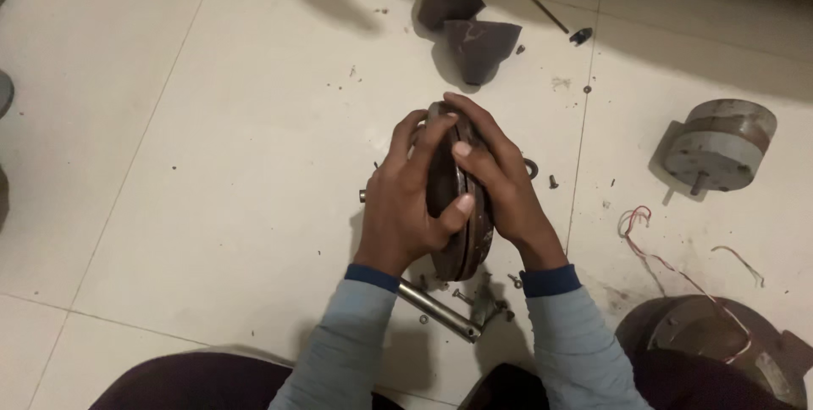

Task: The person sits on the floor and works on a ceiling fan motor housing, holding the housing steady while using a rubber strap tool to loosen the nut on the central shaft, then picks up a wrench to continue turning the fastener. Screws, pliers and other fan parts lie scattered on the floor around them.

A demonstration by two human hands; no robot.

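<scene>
Seated on a pale tiled floor (pixel 212 164), a person in light-blue sleeves w/ dark cuffs works over scattered parts. Nearest the camera: dark trouser knees at bottom edge, and a dark round motor housing (pixel 720 342) at bottom right, w/ red and white wires (pixel 652 245) trailing off it. Just ahead of the cuffs lies a metal rod (pixel 436 308) amid small screws (pixel 508 279) and bits of hardware. Above these, both hands clamp a dark, round metal disc assembly (pixel 453 198), held on edge, just off or resting on the floor, can't tell which. Left hand (pixel 402 202) wraps its left side, fingers curled over the top rim, thumb pressed across the face; right hand (pixel 500 181) grips the right side, fingers closed tight on the rim. Farther right, a grey cylindrical motor core (pixel 720 146) w/ short shaft rests apart. Farthest back: two dark cone-shaped covers (pixel 466 24), a long thin bolt (pixel 544 9), and a small dark nut nearby.
</scene>
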